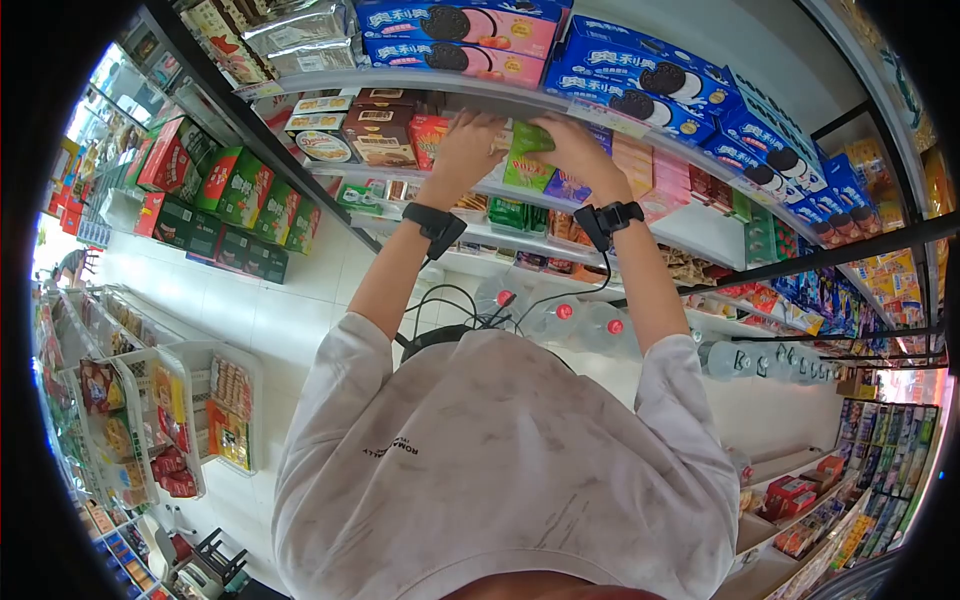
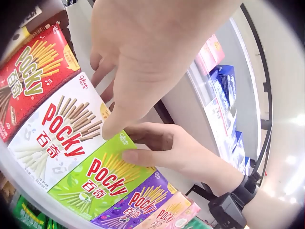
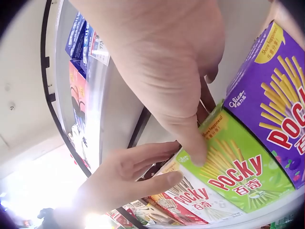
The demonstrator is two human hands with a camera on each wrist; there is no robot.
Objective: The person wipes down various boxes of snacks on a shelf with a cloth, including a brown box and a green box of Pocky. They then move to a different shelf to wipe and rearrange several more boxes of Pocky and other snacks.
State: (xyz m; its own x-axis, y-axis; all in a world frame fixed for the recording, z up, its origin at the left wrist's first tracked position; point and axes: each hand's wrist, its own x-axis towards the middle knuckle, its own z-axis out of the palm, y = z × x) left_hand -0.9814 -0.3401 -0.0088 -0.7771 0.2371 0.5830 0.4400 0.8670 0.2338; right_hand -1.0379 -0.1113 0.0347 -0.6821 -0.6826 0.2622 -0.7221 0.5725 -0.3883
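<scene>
A row of Pocky boxes stands on a shelf, facing outward. My right hand pinches the green Pocky box at its top, thumb on the front and fingers behind. Beside it, my left hand holds the top of the white Pocky box, its thumb at the upper front corner near the green box. Its other fingers reach behind the white box and are partly hidden. A red Pocky box borders the white one; a purple Pocky box adjoins the green one.
Blue Oreo boxes line the shelf just above my hands, whose price-label edge juts over the row. Brown boxes sit left of the Pocky. Large clear bottles stand below, and snack baskets are at the left.
</scene>
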